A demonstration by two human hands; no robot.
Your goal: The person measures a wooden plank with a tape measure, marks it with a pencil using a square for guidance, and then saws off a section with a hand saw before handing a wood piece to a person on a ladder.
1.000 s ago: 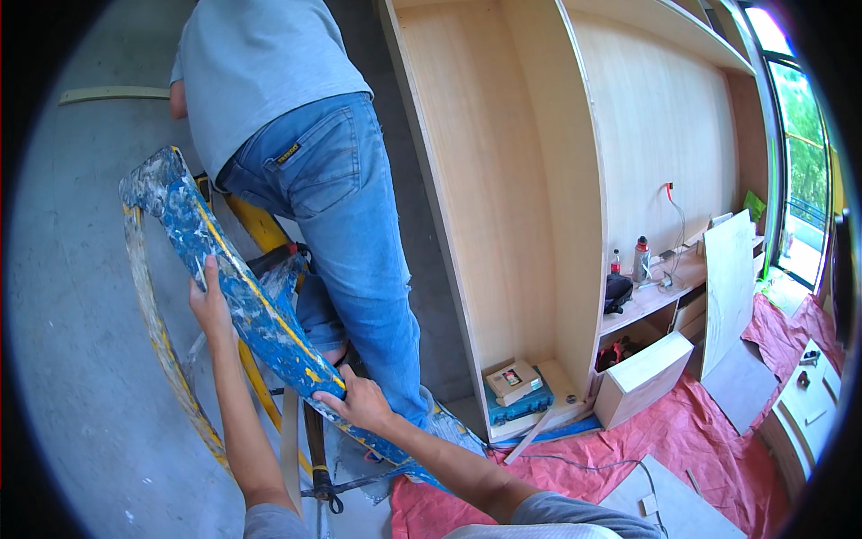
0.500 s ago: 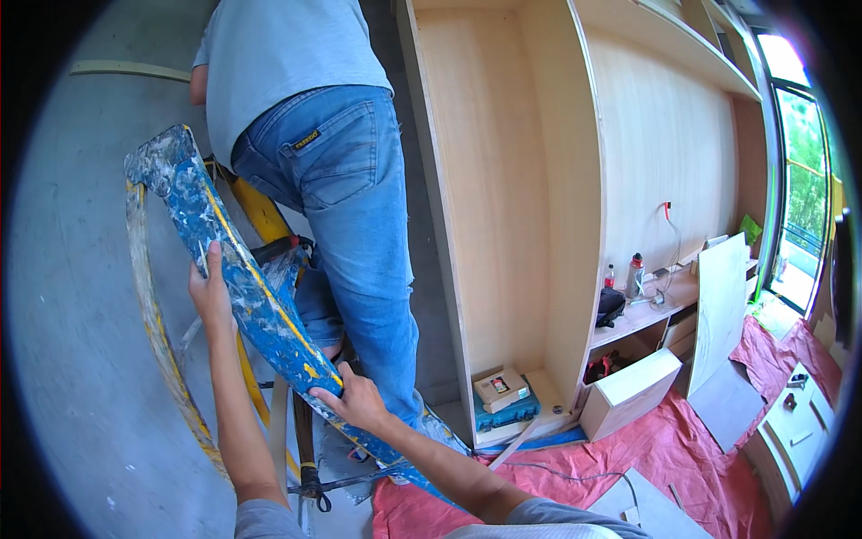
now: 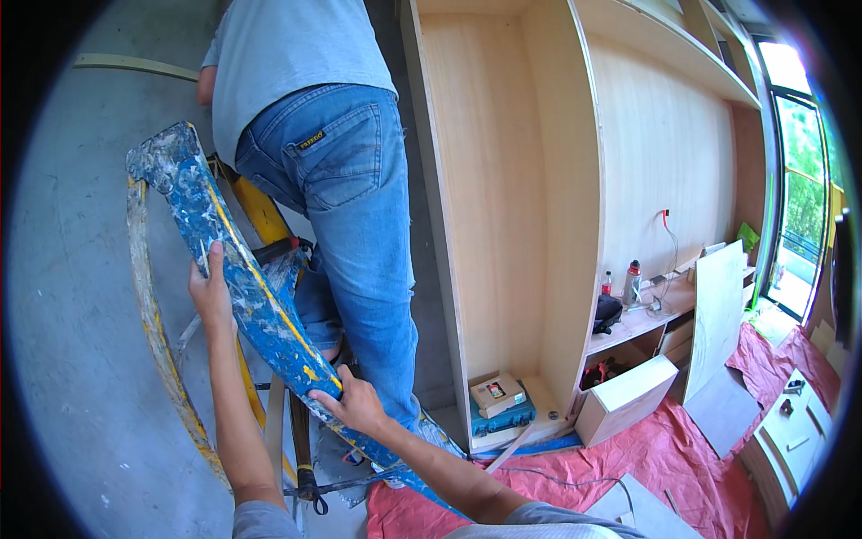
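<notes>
A paint-splattered blue and yellow stepladder (image 3: 254,301) leans across the left of the view. My left hand (image 3: 212,295) is wrapped round the left edge of its broad blue rail, thumb lying on the face. Lower down, my right hand (image 3: 356,404) grips the rail's right edge, its thumb on the blue surface. Just beyond the ladder a person (image 3: 355,225) in a light grey shirt and blue jeans stands turned away, bent toward the wall. That person's hands are hidden. A tool with a red and black handle (image 3: 277,250) shows between the ladder and the person's leg.
A tall open wooden cabinet (image 3: 489,198) stands right of the person, with a teal case (image 3: 503,419) at its base. Bottles (image 3: 633,280) rest on a shelf further right. Red sheeting (image 3: 575,503), boards and a cable (image 3: 557,481) cover the floor. A grey wall (image 3: 81,296) is at left.
My view has shifted very slightly. Both hands keep the same hold on the stepladder, and the person is in nearly the same pose.
</notes>
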